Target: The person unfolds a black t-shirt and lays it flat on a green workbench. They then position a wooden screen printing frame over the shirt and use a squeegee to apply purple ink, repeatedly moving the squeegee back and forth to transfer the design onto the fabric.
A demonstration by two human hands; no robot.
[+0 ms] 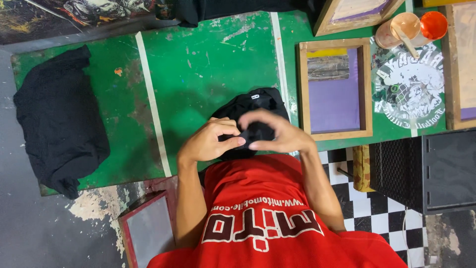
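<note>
Both my hands meet over a small black garment [253, 101] lying on the green table [198, 64] near its front edge. My left hand [210, 141] pinches a fold of the black cloth between thumb and fingers. Curled over the same bunched fold from the right, my right hand [277, 131] has its fingertips touching the cloth close to the left hand's. A small white label shows at the garment's far edge. My red shirt with white lettering fills the bottom of the view.
A heap of black cloth [59, 119] lies at the table's left end. Right of my hands sits a wooden-framed printing screen [334, 89] with purple mesh, then a white round print [409, 89], a cup with a stick [404, 30] and an orange lid [434, 25]. A black crate [426, 168] stands on the checkered floor.
</note>
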